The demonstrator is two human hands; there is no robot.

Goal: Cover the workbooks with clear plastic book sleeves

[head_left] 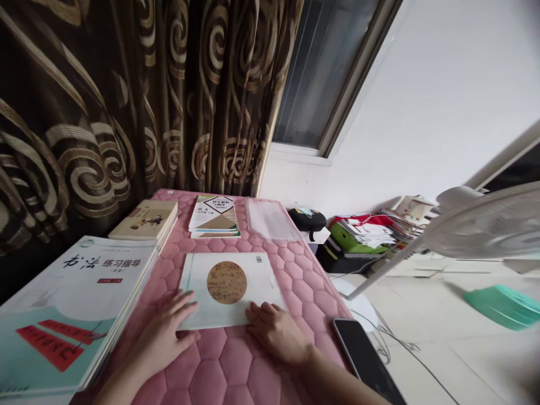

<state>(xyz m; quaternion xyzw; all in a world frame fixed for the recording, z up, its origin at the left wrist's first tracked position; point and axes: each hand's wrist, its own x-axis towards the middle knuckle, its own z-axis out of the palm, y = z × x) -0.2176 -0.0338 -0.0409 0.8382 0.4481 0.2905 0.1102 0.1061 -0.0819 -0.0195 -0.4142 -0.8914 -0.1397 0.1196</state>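
A white book (pixel 261 281) with a round brown patch of handwriting on its cover lies flat on a pink quilted cover. At its left edge is my left hand (pixel 171 323), fingers spread, the fingertips touching the book and the thumb just below its corner. My right hand (pixel 276 332) rests on the lower right part of the book, fingers lying on the cover and slightly bent. Neither hand grips anything. Beyond the book lie a small stack of booklets (pixel 214 216) and a clear plastic sleeve (pixel 272 219).
At left, a tall stack of workbooks (pixel 80 304) stands beside a stack with a tan book (pixel 145 219). A phone (pixel 367 360) lies at the right edge of the pink cover (pixel 211 374). A black case (pixel 307 219), piled papers, and a white fan (pixel 489 222) are farther right.
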